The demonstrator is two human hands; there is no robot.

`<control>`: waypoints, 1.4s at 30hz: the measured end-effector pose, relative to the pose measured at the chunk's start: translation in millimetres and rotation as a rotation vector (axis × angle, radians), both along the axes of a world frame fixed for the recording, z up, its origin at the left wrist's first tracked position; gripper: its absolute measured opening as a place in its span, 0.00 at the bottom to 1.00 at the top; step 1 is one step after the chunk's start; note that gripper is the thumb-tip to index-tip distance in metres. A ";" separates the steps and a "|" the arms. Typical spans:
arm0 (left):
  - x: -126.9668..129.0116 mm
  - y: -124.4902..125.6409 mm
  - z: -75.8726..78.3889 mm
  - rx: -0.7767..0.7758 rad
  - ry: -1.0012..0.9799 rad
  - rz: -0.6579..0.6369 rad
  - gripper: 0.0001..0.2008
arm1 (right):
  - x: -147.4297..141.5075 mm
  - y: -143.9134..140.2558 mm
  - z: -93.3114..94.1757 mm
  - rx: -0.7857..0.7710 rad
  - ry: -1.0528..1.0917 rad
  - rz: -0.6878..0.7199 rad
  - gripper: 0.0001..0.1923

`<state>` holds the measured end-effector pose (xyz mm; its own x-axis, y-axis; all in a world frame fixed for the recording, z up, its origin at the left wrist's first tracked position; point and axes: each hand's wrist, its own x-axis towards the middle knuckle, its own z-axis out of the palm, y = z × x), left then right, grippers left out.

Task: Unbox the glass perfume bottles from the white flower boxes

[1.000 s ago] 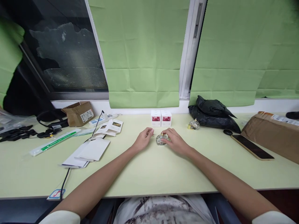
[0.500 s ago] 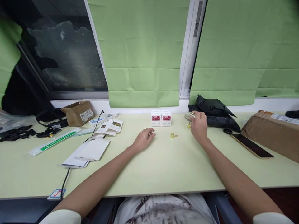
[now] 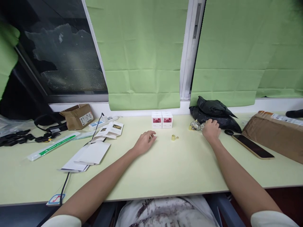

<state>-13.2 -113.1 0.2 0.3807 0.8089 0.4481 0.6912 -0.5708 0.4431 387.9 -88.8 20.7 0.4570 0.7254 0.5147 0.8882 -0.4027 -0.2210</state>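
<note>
My left hand (image 3: 145, 142) rests on the table with its fingers loosely bent and apart, holding nothing. On the right, my right hand (image 3: 211, 130) is closed around a small clear glass bottle (image 3: 203, 125), mostly hidden by the fingers. Just left of it lies another clear glass bottle (image 3: 195, 125), with a gold cap (image 3: 190, 127) by it. Between my hands are a gold cap (image 3: 173, 137), standing on the table, and a tiny gold ring-like piece (image 3: 177, 137). Behind them, two white boxes with pink pictures (image 3: 156, 121) stand side by side.
A black plastic bag (image 3: 214, 115) lies behind my right hand. Farther right are a round black lid-like piece (image 3: 228, 132), a phone (image 3: 253, 147) and a brown parcel (image 3: 274, 135). Flattened white cartons (image 3: 93, 153), a cable and a small open cardboard box (image 3: 78, 117) occupy the left.
My right hand has moved right, away from the glass bottle it was at, which now lies by the black bag. My left hand stays where it was.
</note>
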 end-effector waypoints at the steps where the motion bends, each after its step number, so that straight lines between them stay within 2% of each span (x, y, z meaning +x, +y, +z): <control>1: -0.1 0.1 -0.1 0.001 0.004 -0.001 0.15 | 0.9 0.9 -0.9 -0.020 0.014 0.011 0.15; 9: -0.3 0.5 -0.4 -0.002 0.023 0.004 0.15 | 10.8 12.3 -10.5 -0.079 0.059 0.076 0.16; 20: -0.1 -1.5 0.9 -0.012 0.018 -0.007 0.15 | 15.3 22.3 -19.2 -0.025 0.092 0.215 0.14; 22: 0.2 -1.9 1.3 -0.012 0.021 -0.007 0.15 | 13.8 20.1 -17.3 0.019 0.070 0.209 0.15; 25: 0.6 -2.3 2.1 -0.012 0.031 -0.004 0.15 | 7.9 15.5 -9.3 0.183 0.042 0.224 0.16; 28: 0.7 -2.3 2.2 -0.009 0.038 -0.005 0.15 | -4.7 11.3 0.7 0.285 0.074 0.435 0.10; 30: 0.6 -2.2 1.8 -0.007 0.038 -0.008 0.15 | -16.1 8.8 4.7 0.190 0.098 0.644 0.09; 32: 0.4 -2.0 1.4 -0.007 0.037 -0.007 0.15 | -26.9 6.5 5.7 0.015 0.057 0.749 0.09; 34: 0.2 -1.9 1.2 -0.007 0.037 -0.008 0.15 | -33.8 4.9 4.6 -0.126 -0.024 0.703 0.10; 36: 0.2 -2.0 1.4 -0.004 0.039 -0.010 0.15 | -34.7 4.3 3.0 -0.199 -0.076 0.570 0.12; 39: 0.4 -2.4 1.8 0.000 0.044 -0.012 0.15 | -27.4 4.8 1.0 -0.258 -0.059 0.396 0.15; 42: 0.7 -2.6 1.7 -0.002 0.047 -0.010 0.15 | -19.6 5.7 -0.9 -0.290 -0.032 0.347 0.15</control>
<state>-12.5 -115.6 1.8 0.4094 0.8057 0.4280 0.7053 -0.5771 0.4118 368.4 -83.1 19.8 0.1486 0.9492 0.2772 0.9862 -0.1215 -0.1129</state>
